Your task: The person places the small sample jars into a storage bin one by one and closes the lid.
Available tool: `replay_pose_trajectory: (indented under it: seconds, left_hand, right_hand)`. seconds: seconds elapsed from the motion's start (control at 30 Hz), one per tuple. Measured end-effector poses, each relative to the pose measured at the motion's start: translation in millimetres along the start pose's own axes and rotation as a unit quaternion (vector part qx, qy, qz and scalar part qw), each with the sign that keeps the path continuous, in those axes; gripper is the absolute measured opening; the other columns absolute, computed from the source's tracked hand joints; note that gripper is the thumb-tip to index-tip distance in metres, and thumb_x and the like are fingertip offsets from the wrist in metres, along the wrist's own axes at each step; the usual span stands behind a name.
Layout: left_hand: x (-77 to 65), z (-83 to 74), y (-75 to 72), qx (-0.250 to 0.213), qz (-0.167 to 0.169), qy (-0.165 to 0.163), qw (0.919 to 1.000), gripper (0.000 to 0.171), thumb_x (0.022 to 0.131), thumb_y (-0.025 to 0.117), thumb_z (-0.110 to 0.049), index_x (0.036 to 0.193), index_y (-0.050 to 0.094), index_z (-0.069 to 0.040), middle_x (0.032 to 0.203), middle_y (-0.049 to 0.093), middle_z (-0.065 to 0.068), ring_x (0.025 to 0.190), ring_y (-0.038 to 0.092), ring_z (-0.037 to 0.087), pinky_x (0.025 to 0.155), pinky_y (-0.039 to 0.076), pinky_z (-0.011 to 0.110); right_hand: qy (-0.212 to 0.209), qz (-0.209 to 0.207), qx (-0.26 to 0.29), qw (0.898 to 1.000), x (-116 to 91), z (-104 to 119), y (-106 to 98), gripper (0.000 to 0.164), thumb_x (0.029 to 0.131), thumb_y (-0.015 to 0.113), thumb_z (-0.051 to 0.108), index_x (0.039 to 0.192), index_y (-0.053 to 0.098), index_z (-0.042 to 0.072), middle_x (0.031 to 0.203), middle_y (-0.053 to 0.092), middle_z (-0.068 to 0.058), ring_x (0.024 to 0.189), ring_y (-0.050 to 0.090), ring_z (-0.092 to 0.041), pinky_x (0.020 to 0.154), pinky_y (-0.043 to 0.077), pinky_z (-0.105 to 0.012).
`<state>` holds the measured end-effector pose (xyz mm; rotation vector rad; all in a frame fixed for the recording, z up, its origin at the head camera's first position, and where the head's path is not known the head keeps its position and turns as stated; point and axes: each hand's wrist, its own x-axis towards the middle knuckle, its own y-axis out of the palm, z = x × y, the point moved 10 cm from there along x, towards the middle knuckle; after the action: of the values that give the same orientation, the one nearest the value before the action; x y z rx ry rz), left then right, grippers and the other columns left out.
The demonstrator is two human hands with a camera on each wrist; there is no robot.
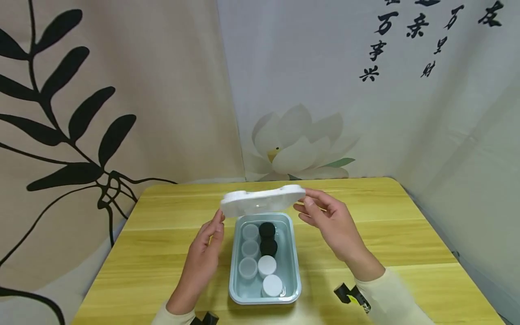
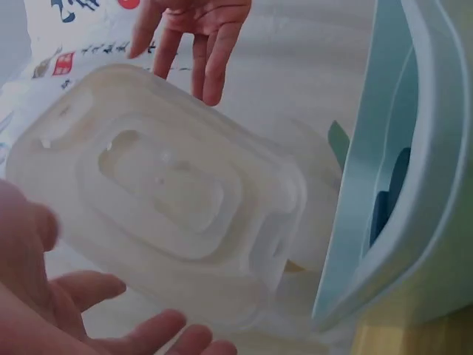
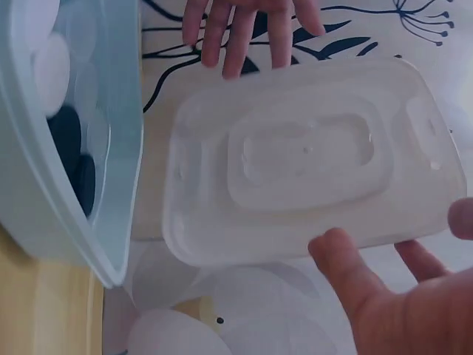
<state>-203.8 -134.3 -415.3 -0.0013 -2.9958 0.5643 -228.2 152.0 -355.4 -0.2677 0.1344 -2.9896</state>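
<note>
A white translucent plastic lid (image 1: pixel 263 201) is tilted up over the far end of a light-blue rectangular box (image 1: pixel 295 253). My left hand (image 1: pixel 203 253) is at the lid's left edge, fingers extended and touching it near a corner. At the opposite edge my right hand (image 1: pixel 335 221) touches the lid with loosely spread fingers. The box holds three clear-topped round containers (image 1: pixel 249 248), two black ones (image 1: pixel 267 238) and two white ones (image 1: pixel 270 275), in two rows. Both wrist views show the lid (image 2: pixel 162 192) broadside between the two hands, its raised centre visible.
The box stands on a yellow wood-grain table (image 1: pixel 170 225). Behind the table hangs a pale curtain (image 1: pixel 174 90) printed with dark leaves, a lotus and black characters. Small black devices (image 1: pixel 345 294) are at the sleeves.
</note>
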Motion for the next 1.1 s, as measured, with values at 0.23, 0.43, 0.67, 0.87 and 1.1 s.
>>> replay_pose_trajectory:
  seconds: [0.23,0.43,0.67,0.87,1.1]
  left_hand:
    - [3.9,-7.2,-0.1,-0.05,0.003,0.031,0.9983,0.054,0.117,0.023,-0.042,0.167,0.031,-0.026,0.17,0.034,0.006,0.154,0.038,0.034,0.12,0.04,0.056]
    - [3.2,-3.0,2.7,-0.077,0.023,0.045,0.9958,0.053,0.116,0.028,-0.04,0.167,0.032,-0.025,0.172,0.03,0.001,0.16,0.026,0.03,0.126,0.028,0.057]
    - [-6.1,18.5,6.2,-0.088,0.077,0.03,0.9927,0.049,0.116,0.038,-0.036,0.165,0.036,-0.032,0.172,0.033,-0.006,0.161,0.024,0.026,0.122,0.034,0.032]
    - [-16.3,39.4,9.6,-0.072,0.121,0.02,0.9898,0.052,0.113,0.047,-0.036,0.165,0.036,-0.035,0.174,0.028,-0.004,0.164,0.015,0.034,0.125,0.013,0.071]
    - [-25.3,61.2,13.8,-0.035,0.151,0.026,0.9875,0.058,0.113,0.047,-0.031,0.168,0.03,-0.025,0.175,0.026,0.004,0.163,0.015,0.037,0.124,0.014,0.07]
  right_hand:
    - [-0.034,-0.01,0.044,0.998,-17,-11,6,0.039,0.11,0.058,0.016,0.141,0.062,-0.006,0.124,0.072,-0.004,0.117,0.073,-0.013,0.098,0.06,-0.034]
    - [-0.068,0.0,0.006,0.998,-32,-23,8,0.036,0.108,0.06,0.009,0.142,0.063,0.0,0.133,0.074,-0.002,0.121,0.07,-0.009,0.1,0.058,-0.026]
    - [-0.084,0.024,-0.029,0.996,-52,-43,12,0.047,0.105,0.062,0.004,0.152,0.055,0.007,0.156,0.057,-0.016,0.143,0.053,-0.007,0.113,0.045,-0.02]
    - [-0.055,0.041,-0.061,0.996,-72,-72,19,0.06,0.104,0.066,0.01,0.16,0.045,0.015,0.164,0.047,-0.015,0.147,0.045,0.0,0.113,0.037,-0.012]
    - [0.003,0.062,-0.07,0.996,-89,-107,35,0.071,0.1,0.073,0.02,0.163,0.04,0.01,0.166,0.044,-0.009,0.146,0.039,0.009,0.112,0.032,-0.008]
